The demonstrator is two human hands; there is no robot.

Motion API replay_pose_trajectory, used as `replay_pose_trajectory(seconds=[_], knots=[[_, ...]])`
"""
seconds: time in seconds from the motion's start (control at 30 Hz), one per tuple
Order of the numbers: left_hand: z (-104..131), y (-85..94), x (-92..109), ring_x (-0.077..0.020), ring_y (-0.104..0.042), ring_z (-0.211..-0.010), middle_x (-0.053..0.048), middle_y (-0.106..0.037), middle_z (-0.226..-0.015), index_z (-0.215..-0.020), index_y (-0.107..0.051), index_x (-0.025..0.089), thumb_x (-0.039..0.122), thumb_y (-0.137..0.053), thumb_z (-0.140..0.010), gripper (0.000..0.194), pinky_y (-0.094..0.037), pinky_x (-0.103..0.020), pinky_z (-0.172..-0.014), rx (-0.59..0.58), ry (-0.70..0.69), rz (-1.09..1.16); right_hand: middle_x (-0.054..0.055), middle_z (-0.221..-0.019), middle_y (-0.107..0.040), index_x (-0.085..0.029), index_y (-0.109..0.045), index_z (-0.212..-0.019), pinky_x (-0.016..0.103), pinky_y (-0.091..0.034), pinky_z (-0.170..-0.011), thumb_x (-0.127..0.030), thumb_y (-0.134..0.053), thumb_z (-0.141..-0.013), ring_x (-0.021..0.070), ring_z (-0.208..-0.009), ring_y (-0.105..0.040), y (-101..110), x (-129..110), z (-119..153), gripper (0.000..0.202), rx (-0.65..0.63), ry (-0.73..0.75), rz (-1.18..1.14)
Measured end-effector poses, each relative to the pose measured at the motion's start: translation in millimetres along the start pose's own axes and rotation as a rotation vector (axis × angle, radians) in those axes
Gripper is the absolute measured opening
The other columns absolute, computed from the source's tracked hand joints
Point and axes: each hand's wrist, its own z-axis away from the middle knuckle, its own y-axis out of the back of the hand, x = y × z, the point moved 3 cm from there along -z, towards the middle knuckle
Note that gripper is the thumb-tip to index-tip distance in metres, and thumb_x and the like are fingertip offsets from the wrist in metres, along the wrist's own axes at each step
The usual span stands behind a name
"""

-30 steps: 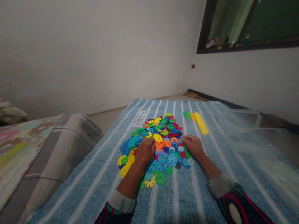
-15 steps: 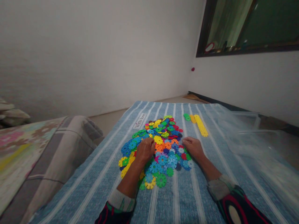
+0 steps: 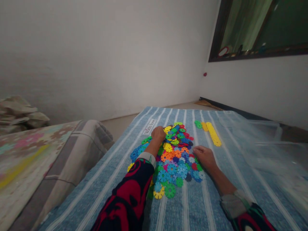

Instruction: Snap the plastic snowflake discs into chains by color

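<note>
A loose pile of colourful notched plastic discs (image 3: 172, 168) lies on a blue cloth with white stripes (image 3: 101, 189). My left hand (image 3: 158, 134) reaches over the pile's far left part, fingers curled down; its fingertips and anything in them are hidden. At the pile's right edge rests my right hand (image 3: 204, 155), its fingers closed together, and what they hold, if anything, is too small to make out. Beyond it lie a joined yellow strip of discs (image 3: 213, 134), an orange piece (image 3: 204, 126) and a green piece (image 3: 198, 124).
Clear plastic containers (image 3: 262, 128) stand on the right side of the cloth. To the left is a surface with a flowered cover and grey checked cloth (image 3: 79, 144). A wall rises behind, with a dark-framed window (image 3: 250, 29) at upper right.
My left hand has moved forward, away from me, to the far left part of the pile. The right hand stays by the pile's right edge. The whole view has shifted slightly.
</note>
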Motion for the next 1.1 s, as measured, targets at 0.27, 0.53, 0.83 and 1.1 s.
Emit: replay_pose_trajectory(seconds=[0.27, 0.53, 0.83, 1.1], knots=[[-25, -12.5, 1, -0.0313, -0.063, -0.111, -0.020, -0.069, -0.115, -0.107, -0.071, 0.015, 0.024, -0.062, -0.079, 0.031, -0.052, -0.035, -0.085, -0.079, 0.024, -0.028, 0.003, -0.068, -0.071, -0.018, -0.072, -0.072, 0.029, -0.048, -0.062, -0.041, -0.055, -0.072, 0.0221, -0.067, -0.066, -2, -2, 0, 0.028, -0.001, 0.026, 0.006], [-31, -18.2, -3, -0.0217, -0.064, -0.105, -0.009, -0.067, -0.113, -0.111, -0.063, 0.014, 0.042, -0.059, -0.089, 0.035, -0.051, -0.043, -0.091, -0.154, 0.031, -0.002, 0.003, -0.070, -0.072, -0.020, -0.072, -0.070, 0.030, -0.051, -0.065, -0.040, -0.054, -0.071, 0.0235, -0.071, -0.068, -2, -6, -1, 0.027, 0.013, 0.032, 0.004], [-31, -10.7, -24, -0.0194, -0.064, -0.097, -0.006, -0.066, -0.107, -0.105, -0.064, 0.015, 0.037, -0.060, -0.089, 0.027, -0.053, -0.039, -0.084, -0.160, -0.033, 0.176, 0.003, -0.068, -0.072, -0.019, -0.071, -0.070, 0.030, -0.050, -0.065, -0.040, -0.055, -0.071, 0.0236, -0.071, -0.068, -3, -7, 0, 0.027, -0.004, 0.016, 0.005], [-25, -1.7, -47, -0.0191, -0.066, -0.079, -0.005, -0.070, -0.080, -0.095, -0.070, 0.011, 0.017, -0.062, -0.082, 0.017, -0.050, -0.028, -0.067, -0.074, 0.007, 0.344, 0.003, -0.066, -0.071, -0.018, -0.071, -0.070, 0.029, -0.049, -0.064, -0.040, -0.056, -0.071, 0.0221, -0.067, -0.066, -2, -8, 0, 0.027, 0.002, 0.014, 0.000]])
